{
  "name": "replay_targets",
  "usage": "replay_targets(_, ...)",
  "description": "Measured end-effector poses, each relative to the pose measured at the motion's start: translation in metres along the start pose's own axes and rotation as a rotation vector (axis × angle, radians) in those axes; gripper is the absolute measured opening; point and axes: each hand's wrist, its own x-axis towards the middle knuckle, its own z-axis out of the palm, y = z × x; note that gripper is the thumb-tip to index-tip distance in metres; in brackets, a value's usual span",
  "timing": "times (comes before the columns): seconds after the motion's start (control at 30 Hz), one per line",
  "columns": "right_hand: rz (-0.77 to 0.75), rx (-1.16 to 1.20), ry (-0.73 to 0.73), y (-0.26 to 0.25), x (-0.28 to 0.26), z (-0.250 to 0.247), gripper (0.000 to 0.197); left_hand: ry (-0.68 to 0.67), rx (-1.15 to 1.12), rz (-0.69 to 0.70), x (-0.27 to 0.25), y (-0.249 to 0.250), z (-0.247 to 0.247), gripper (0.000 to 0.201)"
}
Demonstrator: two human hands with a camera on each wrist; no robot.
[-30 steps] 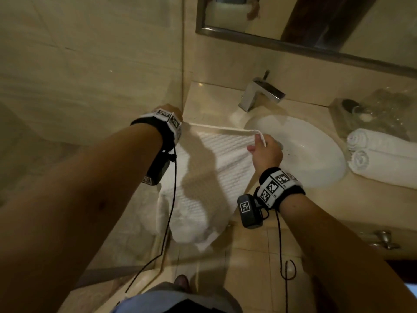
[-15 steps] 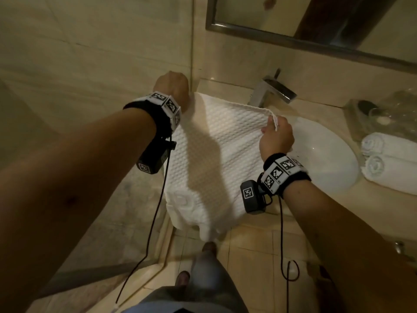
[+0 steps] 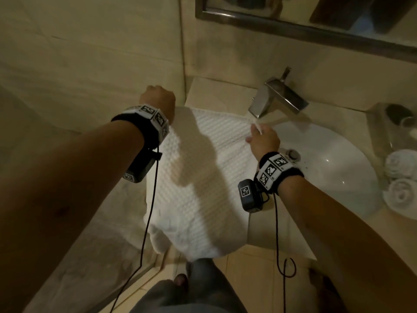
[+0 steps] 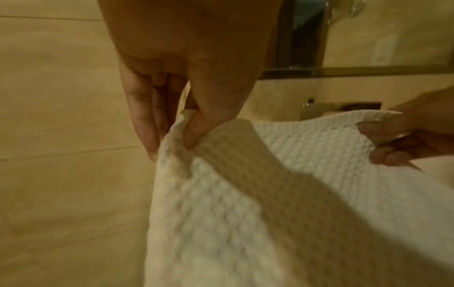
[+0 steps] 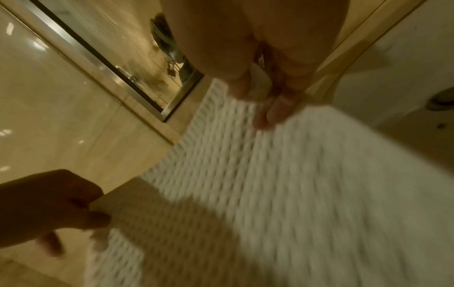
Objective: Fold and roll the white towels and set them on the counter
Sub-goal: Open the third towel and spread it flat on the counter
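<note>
A white waffle-weave towel (image 3: pixel 200 177) is spread out between my two hands over the counter's left end, its lower part hanging past the counter's front edge. My left hand (image 3: pixel 159 100) pinches the far left corner between thumb and fingers, as the left wrist view shows on the towel (image 4: pixel 245 203) under the left hand (image 4: pixel 189 134). My right hand (image 3: pixel 261 137) pinches the far right corner beside the sink. In the right wrist view the right hand (image 5: pixel 263 101) holds the blurred towel (image 5: pixel 258 184) by its edge.
A white sink basin (image 3: pixel 327 163) with a chrome faucet (image 3: pixel 275 98) lies right of the towel. Two rolled white towels (image 3: pixel 401 177) and a clear tray (image 3: pixel 397 125) stand at the counter's right end. A tiled wall is on the left, a mirror (image 3: pixel 316 12) behind.
Both hands first carried the towel's top edge up and toward the wall, then lowered it toward the counter. The towel now spreads flatter, its far edge near the faucet.
</note>
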Motion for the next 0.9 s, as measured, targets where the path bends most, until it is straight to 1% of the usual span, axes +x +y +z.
replay_targets(0.1,0.068,-0.035,-0.104,0.005,0.016,-0.006,0.023,-0.100,0.025,0.004,0.012,0.006,0.013,0.012)
replay_targets(0.17,0.061,-0.065,-0.142,0.009,0.020,-0.009,0.021,-0.140,0.037,0.029,0.017,0.010,0.024,0.013)
replay_targets(0.23,0.064,-0.040,-0.172,0.014,0.022,-0.009,0.019,-0.209,0.058,0.039,0.020,0.015,0.031,0.012)
replay_targets(0.3,0.072,-0.013,-0.183,0.017,0.026,-0.007,0.013,-0.263,0.096,0.078,0.029,0.020,0.041,0.012)
replay_targets(0.37,0.097,0.040,-0.182,0.020,0.028,-0.004,0.010,-0.378,0.082,0.122,0.044,0.023,0.054,0.014)
replay_targets(0.43,0.153,0.137,-0.158,0.024,0.028,0.000,0.010,-0.473,0.066,0.142,0.060,0.024,0.074,0.014)
replay_targets(0.5,0.173,0.170,-0.136,0.028,0.027,0.005,0.012,-0.475,0.030,0.153,0.070,0.023,0.093,0.022)
replay_targets(0.57,0.154,0.129,-0.126,0.032,0.028,0.010,0.011,-0.428,0.036,0.194,0.069,0.021,0.090,0.034)
replay_targets(0.6,0.135,0.090,-0.129,0.032,0.028,0.013,0.010,-0.433,0.035,0.218,0.070,0.019,0.086,0.036)
replay_targets(0.7,0.060,-0.144,-0.147,0.026,0.030,0.017,0.010,-0.452,0.030,0.255,0.075,0.014,0.077,0.027)
replay_targets(0.73,0.034,-0.227,-0.160,0.022,0.031,0.018,0.013,-0.453,0.014,0.251,0.078,0.012,0.077,0.027)
replay_targets(0.8,-0.008,-0.330,-0.212,0.013,0.032,0.020,0.030,-0.450,-0.009,0.228,0.085,0.011,0.075,0.027)
replay_targets(0.83,-0.036,-0.357,-0.238,0.010,0.034,0.022,0.037,-0.438,-0.014,0.212,0.091,0.011,0.075,0.026)
replay_targets(0.9,-0.119,-0.442,-0.253,0.005,0.040,0.028,0.045,-0.387,-0.039,0.186,0.102,0.011,0.069,0.024)
